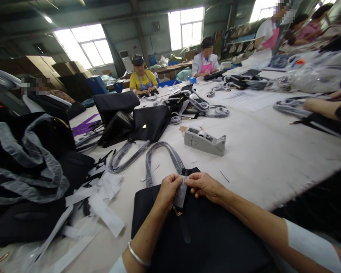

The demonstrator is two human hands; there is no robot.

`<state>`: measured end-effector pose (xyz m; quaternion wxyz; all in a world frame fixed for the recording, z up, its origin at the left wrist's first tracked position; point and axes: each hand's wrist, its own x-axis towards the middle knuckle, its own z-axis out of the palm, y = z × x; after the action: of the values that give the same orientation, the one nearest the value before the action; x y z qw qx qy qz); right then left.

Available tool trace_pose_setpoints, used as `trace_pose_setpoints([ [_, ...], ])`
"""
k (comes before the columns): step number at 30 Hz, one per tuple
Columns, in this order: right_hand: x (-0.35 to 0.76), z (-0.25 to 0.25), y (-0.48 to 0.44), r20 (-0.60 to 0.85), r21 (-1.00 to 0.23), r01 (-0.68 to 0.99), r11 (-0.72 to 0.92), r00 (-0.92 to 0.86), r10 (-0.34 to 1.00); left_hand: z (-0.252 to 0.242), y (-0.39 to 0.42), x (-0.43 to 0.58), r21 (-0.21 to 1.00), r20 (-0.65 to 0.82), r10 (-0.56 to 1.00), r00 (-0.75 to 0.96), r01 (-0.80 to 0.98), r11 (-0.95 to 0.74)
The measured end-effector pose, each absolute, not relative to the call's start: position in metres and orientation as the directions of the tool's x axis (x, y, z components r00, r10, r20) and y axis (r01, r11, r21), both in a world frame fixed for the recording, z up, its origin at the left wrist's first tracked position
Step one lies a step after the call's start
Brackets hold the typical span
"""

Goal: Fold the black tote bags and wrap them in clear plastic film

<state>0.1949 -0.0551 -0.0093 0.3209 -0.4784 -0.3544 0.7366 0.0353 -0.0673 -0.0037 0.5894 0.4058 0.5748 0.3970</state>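
A black handbag [216, 235] lies flat on the table in front of me, its strap [166, 146] wrapped in clear plastic and looped away from me. Both hands meet over the bag's upper part, at a small whitish strip [181, 194] of wrapping. My left hand [169, 188] pinches the strip's left edge near its top. Thumb and fingers of my right hand [204, 185] are closed on its upper right corner. Just below the strip show a gold-coloured buckle [177, 211] and a black tab [184, 229]. What lies under the strip is hidden.
Beyond the bag stands a grey tape dispenser [204, 141]. Black bags [152, 122] are piled further back. At left, white paper strips [106, 216] lie beside more bags [31, 170] with wrapped straps. Co-workers sit across the table; another person's arm [321, 108] reaches in at right.
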Motion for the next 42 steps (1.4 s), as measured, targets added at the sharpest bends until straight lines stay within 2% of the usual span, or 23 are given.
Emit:
trace_pose_setpoints([
  [2,0.197,-0.009,-0.056,-0.466,-0.836,-0.113,-0.538,-0.374,0.802,-0.004,-0.07,0.035,0.933,-0.359,0.933,0.019,-0.029,0.36],
  [6,0.203,-0.004,-0.061,-0.496,-0.839,0.038,-0.543,-0.463,0.735,-0.005,-0.077,0.034,0.928,-0.372,0.926,0.062,-0.015,0.373],
  [9,0.204,-0.002,-0.063,-0.511,-0.841,0.088,-0.535,-0.455,0.729,-0.006,-0.08,0.032,0.923,-0.385,0.92,0.078,0.016,0.385],
  [15,0.202,-0.004,-0.06,-0.507,-0.833,-0.008,-0.554,-0.391,0.768,-0.012,-0.076,0.034,0.929,-0.365,0.929,0.052,-0.045,0.368],
  [22,0.198,-0.008,-0.061,-0.415,-0.867,-0.115,-0.485,-0.372,0.83,-0.015,-0.079,0.037,0.924,-0.366,0.929,0.05,-0.099,0.369],
  [28,0.194,-0.011,-0.063,-0.355,-0.913,-0.075,-0.401,-0.339,0.871,-0.009,-0.083,0.034,0.928,-0.366,0.928,0.067,-0.052,0.37],
  [35,0.198,-0.008,-0.06,-0.448,-0.863,-0.069,-0.5,-0.354,0.821,-0.004,-0.082,0.033,0.892,-0.416,0.9,0.133,-0.132,0.432],
  [42,0.204,-0.006,-0.054,-0.362,-0.916,0.011,-0.401,-0.452,0.815,-0.006,-0.083,0.03,0.794,-0.475,0.819,0.322,-0.245,0.557],
])
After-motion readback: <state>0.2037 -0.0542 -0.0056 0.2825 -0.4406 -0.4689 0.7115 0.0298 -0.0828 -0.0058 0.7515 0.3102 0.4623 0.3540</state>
